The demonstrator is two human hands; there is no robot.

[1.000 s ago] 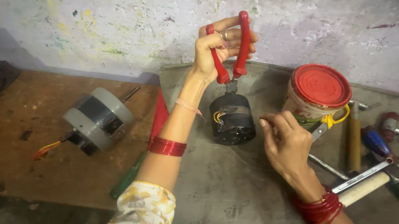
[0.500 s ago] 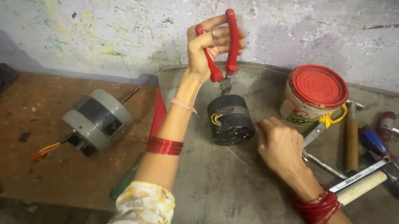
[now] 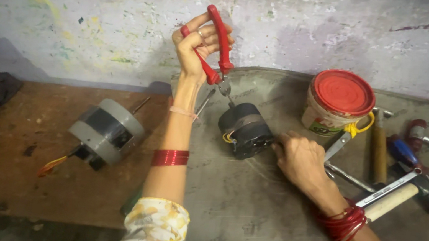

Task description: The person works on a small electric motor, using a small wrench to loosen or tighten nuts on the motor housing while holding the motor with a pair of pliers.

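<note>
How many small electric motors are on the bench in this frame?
2. The black motor sits on the grey sheet, steadied by the right hand, with the left hand's red pliers on its shaft. The grey motor lies left on the wood.

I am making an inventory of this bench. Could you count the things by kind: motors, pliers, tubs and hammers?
Motors: 2, a black motor under the right hand and a grey motor.
Pliers: 1, red-handled pliers in the left hand.
Tubs: 1, red-lidded tub.
Hammers: 1, wooden-handled hammer.
Total: 5.
</note>
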